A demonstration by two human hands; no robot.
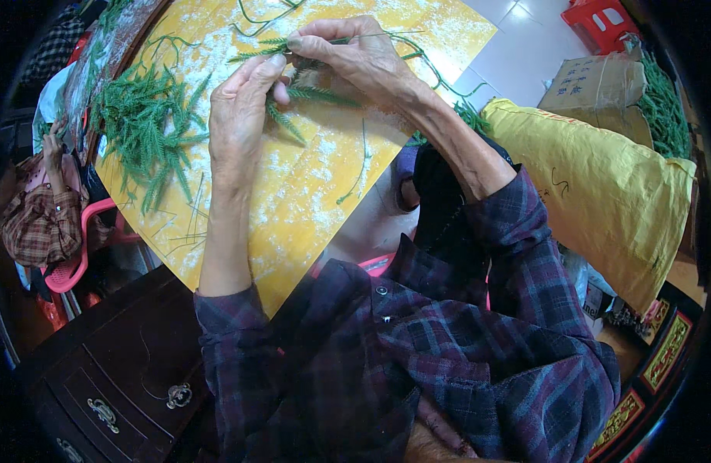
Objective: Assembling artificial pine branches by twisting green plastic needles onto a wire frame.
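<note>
Over the yellow tabletop (286, 247), both my hands are closed on a green artificial fern-like sprig (323, 95). My left hand (243, 116) pinches it between thumb and fingers. Close by at the upper right, my right hand (359, 58) grips the sprig's stem with thumb and forefinger. Needled fronds stick out to the left and hang below my fingers; the exact join between them is hidden by my fingertips. Left of my left hand lies a heap of loose green sprigs (151, 116). A single thin green stem (364, 158) rests to the right.
White flecks cover the table. Green wires (421, 54) curl past my right hand. A stuffed yellow sack (594, 185), a cardboard box (594, 92) with greenery and a red plastic stool (600, 23) stand right. A co-worker in a checked shirt (43, 224) sits left, above dark drawers (116, 386).
</note>
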